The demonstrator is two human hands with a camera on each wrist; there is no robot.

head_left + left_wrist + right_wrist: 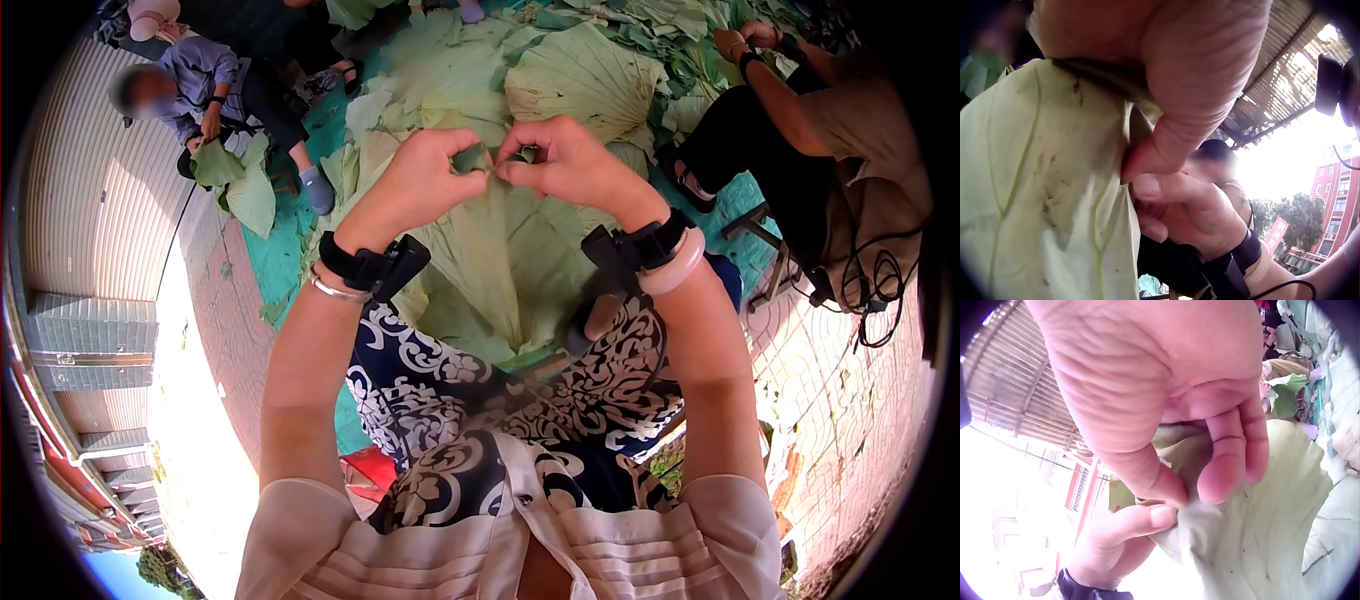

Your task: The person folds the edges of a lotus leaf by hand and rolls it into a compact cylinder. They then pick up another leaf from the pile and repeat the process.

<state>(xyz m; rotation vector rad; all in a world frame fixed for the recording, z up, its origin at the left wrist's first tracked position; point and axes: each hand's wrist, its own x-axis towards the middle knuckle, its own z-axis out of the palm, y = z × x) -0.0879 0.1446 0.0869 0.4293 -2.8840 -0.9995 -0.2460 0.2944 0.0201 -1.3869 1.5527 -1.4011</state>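
A large pale green lotus leaf (505,275) hangs folded over my lap, its underside with veins filling the left wrist view (1041,187) and the right wrist view (1260,531). My left hand (440,172) pinches the leaf's top edge between thumb and curled fingers. My right hand (555,160) pinches the same edge right beside it, thumb tips almost touching. Both hands are raised at chest height, knuckles toward the camera.
Many more lotus leaves (590,75) lie piled on a teal ground sheet (285,255) ahead. One seated person (215,95) at the left holds leaves; another (820,130) sits on a stool at the right. Brick paving (830,400) lies at both sides.
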